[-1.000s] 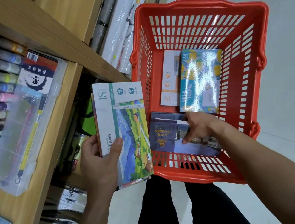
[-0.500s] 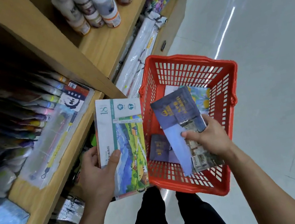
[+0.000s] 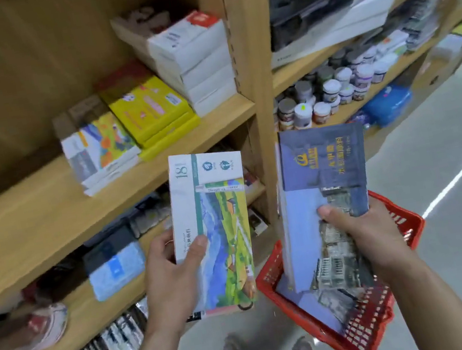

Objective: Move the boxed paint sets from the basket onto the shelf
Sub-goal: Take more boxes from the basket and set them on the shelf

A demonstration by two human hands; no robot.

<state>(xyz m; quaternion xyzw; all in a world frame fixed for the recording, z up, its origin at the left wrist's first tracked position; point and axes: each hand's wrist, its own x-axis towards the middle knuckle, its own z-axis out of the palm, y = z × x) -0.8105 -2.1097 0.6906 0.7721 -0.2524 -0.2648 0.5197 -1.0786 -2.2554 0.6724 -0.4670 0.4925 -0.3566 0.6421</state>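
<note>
Right hand holds navy box above basket

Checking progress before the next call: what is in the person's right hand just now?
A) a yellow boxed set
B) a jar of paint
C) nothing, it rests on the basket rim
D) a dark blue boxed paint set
D: the right hand grips a dark blue boxed paint set above the red basket, while the left hand holds the white landscape-print set.
</note>
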